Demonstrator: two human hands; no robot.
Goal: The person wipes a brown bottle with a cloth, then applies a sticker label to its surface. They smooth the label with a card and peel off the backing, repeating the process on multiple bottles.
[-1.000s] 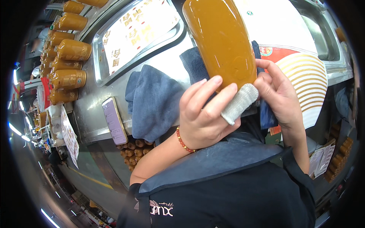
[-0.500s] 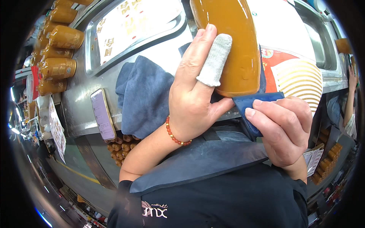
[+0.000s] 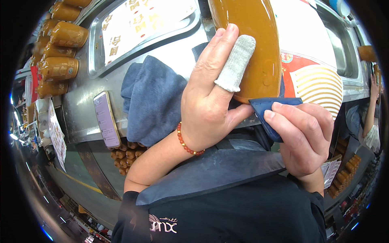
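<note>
A large glossy amber-brown bottle point(image 3: 259, 52) lies on the work table with its rounded near end toward me. My left hand point(image 3: 210, 89) rests along its left side, fingers stretched out flat. A grey knitted finger cot point(image 3: 237, 62) covers one of those fingers. In my right hand point(image 3: 304, 135), a flat dark-blue scraper point(image 3: 269, 117) is pinched between thumb and fingers. Its upper edge meets the bottle's near end, close to my left thumb. Left of my left hand lies a crumpled blue-grey cloth point(image 3: 152, 97).
A metal tray point(image 3: 94, 60) holds printed label sheets point(image 3: 142, 30). A phone point(image 3: 106, 119) lies at the table's left edge; several brown jars point(image 3: 60, 69) stand beyond it. White-and-red packaging point(image 3: 291, 60) is right of the bottle. Another person's arm point(image 3: 371, 107) shows far right.
The view has shifted a little. Both hands, the bottle and the scraper keep nearly the same positions relative to one another.
</note>
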